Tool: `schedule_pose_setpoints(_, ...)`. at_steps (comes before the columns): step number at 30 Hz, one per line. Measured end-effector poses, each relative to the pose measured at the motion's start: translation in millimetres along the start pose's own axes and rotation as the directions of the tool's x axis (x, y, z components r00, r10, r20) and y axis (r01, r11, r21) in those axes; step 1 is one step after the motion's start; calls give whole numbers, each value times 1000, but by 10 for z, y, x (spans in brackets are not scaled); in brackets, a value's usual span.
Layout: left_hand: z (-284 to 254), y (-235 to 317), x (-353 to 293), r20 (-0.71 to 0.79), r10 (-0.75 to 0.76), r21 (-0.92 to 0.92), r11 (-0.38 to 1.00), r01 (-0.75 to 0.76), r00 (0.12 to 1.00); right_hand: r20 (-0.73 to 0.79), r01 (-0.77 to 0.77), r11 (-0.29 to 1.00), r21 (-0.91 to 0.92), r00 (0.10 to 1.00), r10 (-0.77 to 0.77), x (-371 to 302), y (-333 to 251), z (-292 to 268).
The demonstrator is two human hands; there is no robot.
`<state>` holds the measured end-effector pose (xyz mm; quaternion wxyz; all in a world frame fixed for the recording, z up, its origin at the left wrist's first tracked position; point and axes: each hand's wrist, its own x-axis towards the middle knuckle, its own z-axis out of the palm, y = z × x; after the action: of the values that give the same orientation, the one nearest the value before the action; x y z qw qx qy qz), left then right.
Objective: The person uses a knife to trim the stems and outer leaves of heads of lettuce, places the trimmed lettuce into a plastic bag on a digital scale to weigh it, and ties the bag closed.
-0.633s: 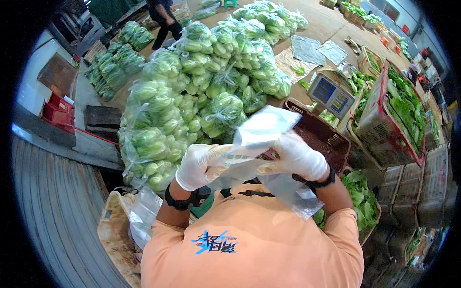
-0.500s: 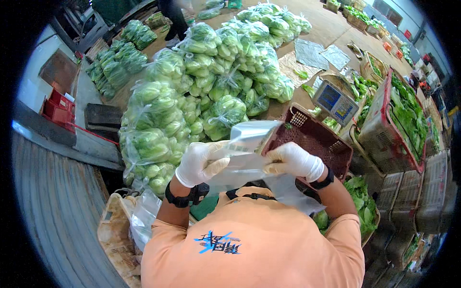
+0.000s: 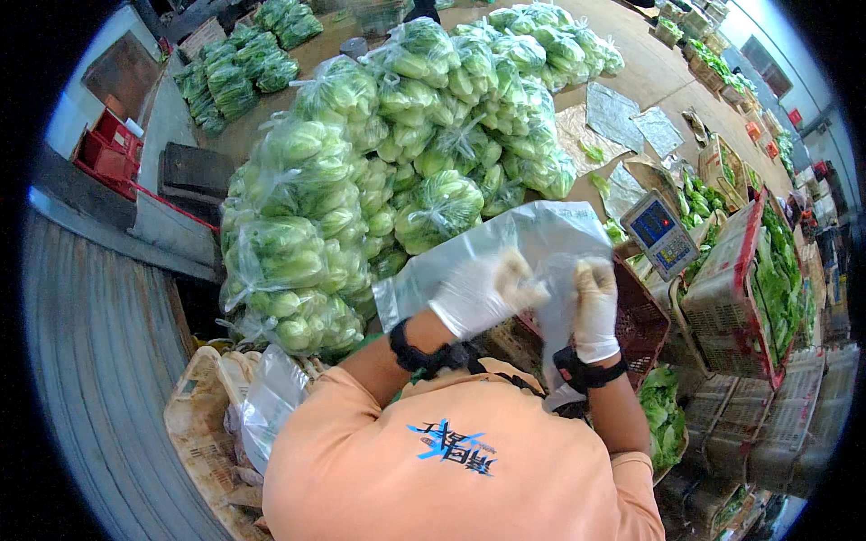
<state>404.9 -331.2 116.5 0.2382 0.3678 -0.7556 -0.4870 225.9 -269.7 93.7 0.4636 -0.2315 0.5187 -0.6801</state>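
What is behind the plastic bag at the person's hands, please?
Bagged green vegetables show past the plastic bag, with a dark red crate to its right; what it covers is hidden.

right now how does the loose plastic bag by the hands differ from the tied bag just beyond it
The loose plastic bag looks flat and spread out; the tied bag is rounded and full. The loose plastic bag is at the right hand; the tied bag rests against the pile. Both look translucent.

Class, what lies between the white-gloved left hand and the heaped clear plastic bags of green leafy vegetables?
In the head view, translucent whitish plastic film lies between the left hand and the heaped bags.
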Motion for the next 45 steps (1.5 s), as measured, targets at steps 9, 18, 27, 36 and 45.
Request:
schedule_pose_setpoints(9,139,-493,167,1,-39,-798,602,24,999,357,499,288,-817,831,-426,103,-135,-364)
schedule_pose_setpoints(18,-938,-881,-157,17,100,-982,191,-3,995,-194,3,226,-974,502,-843,-78,-1014,-2058)
schedule_pose_setpoints(27,-129,-180,730,-58,-282,-889,450,79,958,338,273,-203,-940,684,-646,-91,-818,-1151)
schedule_pose_setpoints(36,219,286,960,316,444,227,823,-521,839,17,225,255,-940,779,-627,666,-371,-1102)
schedule_pose_setpoints(45,357,-1283,1233,37,-329,303,903,303,943,221,255,-39,-966,738,-637,-362,-953,-1621)
